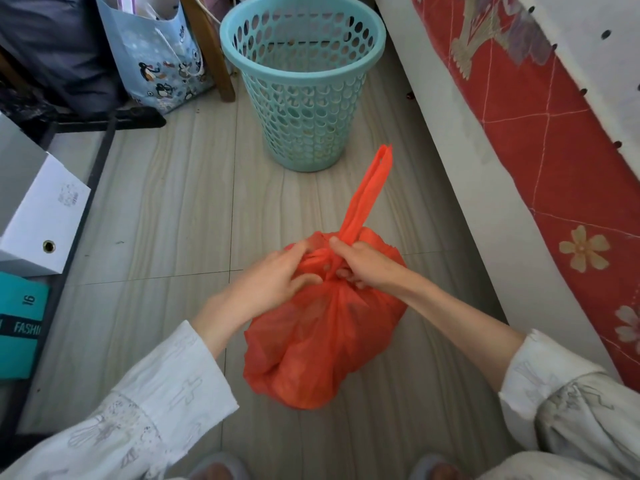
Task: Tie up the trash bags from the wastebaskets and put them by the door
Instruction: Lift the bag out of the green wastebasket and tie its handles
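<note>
We see a thin, crinkled orange plastic bag [322, 341], bulging and rounded, sitting on the pale wood-grain floor [166, 209] at the centre of the view, its film translucent enough to hint at lumps inside, though we cannot tell what they are. One flat handle strip [369, 192] stands up from its gathered neck toward 1 o'clock, ending in a loop. At 12 o'clock from the bag, well apart, stands a turquoise plastic basket [304, 98], tapered and round, its wall pierced with rows of oval holes; no liner shows at its rim. At 2 o'clock runs a bed edge [540, 140] with a red quilted, flower-printed cover, cut off by the frame. At 10 o'clock leans a glossy blue tote [156, 57] printed with penguins, its top cropped; at 9 o'clock sits a white box [38, 216] with a metal eyelet, and under it a teal box [20, 323] with partial lettering. Our left hand [277, 275] curls over the bag's neck from 9 o'clock, fingers clenched on bunched plastic. Our right hand [363, 263] comes in from 3 o'clock, thumb pressed at the base of the strip, fingers folded round it. The knot itself is hidden between the hands. Both forearms emerge from loose white printed sleeves [149, 403].
</note>
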